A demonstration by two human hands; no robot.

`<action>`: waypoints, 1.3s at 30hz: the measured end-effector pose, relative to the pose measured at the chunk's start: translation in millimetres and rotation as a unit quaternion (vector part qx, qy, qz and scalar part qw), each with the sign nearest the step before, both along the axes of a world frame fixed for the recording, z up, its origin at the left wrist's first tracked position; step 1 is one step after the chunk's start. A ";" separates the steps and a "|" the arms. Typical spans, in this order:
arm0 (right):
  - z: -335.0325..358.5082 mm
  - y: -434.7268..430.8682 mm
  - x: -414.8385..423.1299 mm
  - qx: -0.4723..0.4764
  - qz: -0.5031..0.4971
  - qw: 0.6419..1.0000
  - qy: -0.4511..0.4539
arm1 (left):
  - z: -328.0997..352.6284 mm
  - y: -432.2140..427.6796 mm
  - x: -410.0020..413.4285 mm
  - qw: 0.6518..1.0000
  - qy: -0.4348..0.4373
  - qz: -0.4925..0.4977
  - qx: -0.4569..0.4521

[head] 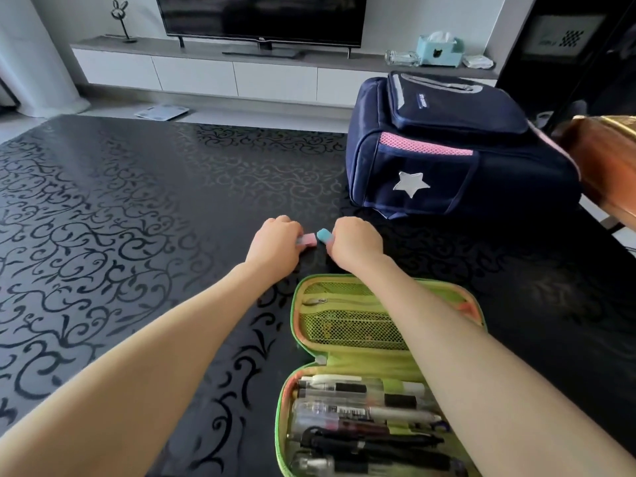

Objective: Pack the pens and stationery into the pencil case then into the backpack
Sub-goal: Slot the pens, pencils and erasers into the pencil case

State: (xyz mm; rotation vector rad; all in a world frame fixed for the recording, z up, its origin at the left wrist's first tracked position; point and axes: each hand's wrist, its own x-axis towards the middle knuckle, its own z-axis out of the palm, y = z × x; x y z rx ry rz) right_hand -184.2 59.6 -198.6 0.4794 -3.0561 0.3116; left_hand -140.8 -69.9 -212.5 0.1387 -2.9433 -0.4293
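On the black scroll-patterned table (pixel 103 201), the open green fabric pencil case (pixel 296 304) at the near edge is loaded with pens (pixel 361 414). Mid-table, a pink eraser (pixel 307 239) is pinched by the left hand (pixel 275 246), a blue eraser (pixel 323 235) by the right hand (pixel 354 244). Outstanding: stowing these, closure, transfer to the navy backpack (pixel 447 160), far right edge.

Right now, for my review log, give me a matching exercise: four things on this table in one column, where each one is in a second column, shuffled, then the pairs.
Things
1. pink eraser
2. blue eraser
3. pens
4. backpack

Places
A. lying on the far right part of the table
B. pinched by the right hand
C. in the near half of the open pencil case
D. pinched by the left hand

Pairs: 1-D, 2-B, 3-C, 4-A
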 end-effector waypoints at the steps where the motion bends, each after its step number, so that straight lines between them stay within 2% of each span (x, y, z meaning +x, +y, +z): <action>1: 3.4 3.3 0.9 -0.024 -0.010 1.000 -0.009 | 2.5 -0.3 3.5 1.000 0.009 0.014 0.021; 5: 29.7 47.7 27.2 -0.127 -0.065 0.989 -0.027 | 18.4 6.8 32.3 0.990 0.050 0.065 0.116; 10: 66.3 137.1 107.1 -0.190 -0.074 0.977 -0.068 | 56.2 53.7 88.7 0.980 0.029 0.008 0.198; 12: 70.6 166.7 143.9 -0.191 -0.086 0.972 -0.104 | 69.4 78.7 110.8 0.969 -0.002 -0.021 0.244; 14: 66.3 186.1 170.4 -0.143 -0.095 0.978 -0.122 | 76.5 101.9 125.9 0.961 -0.035 -0.039 0.273; 18: 46.8 198.7 192.9 -0.050 -0.128 0.984 -0.118 | 77.0 137.8 135.7 0.961 -0.086 -0.061 0.256; 23: 23.7 196.3 198.7 -0.037 -0.106 0.990 -0.082 | 69.9 169.8 135.7 0.957 -0.147 -0.057 0.245; 25: 22.9 201.0 198.8 -0.064 -0.092 0.990 -0.085 | 69.0 182.2 134.7 0.961 -0.154 -0.057 0.221; 28: 23.3 218.4 197.9 -0.205 -0.084 0.967 -0.125 | 69.1 198.3 134.3 0.971 -0.172 -0.055 0.156; 30: 23.4 231.5 195.0 -0.261 -0.093 0.954 -0.112 | 69.2 207.7 135.8 0.970 -0.186 -0.070 0.140; 34: 20.5 252.8 192.2 -0.259 -0.116 0.957 -0.058 | 69.8 227.1 146.6 0.961 -0.215 -0.094 0.146; 39: 17.8 258.4 194.9 -0.248 -0.112 0.961 -0.049 | 65.7 244.3 160.7 0.963 -0.239 -0.108 0.061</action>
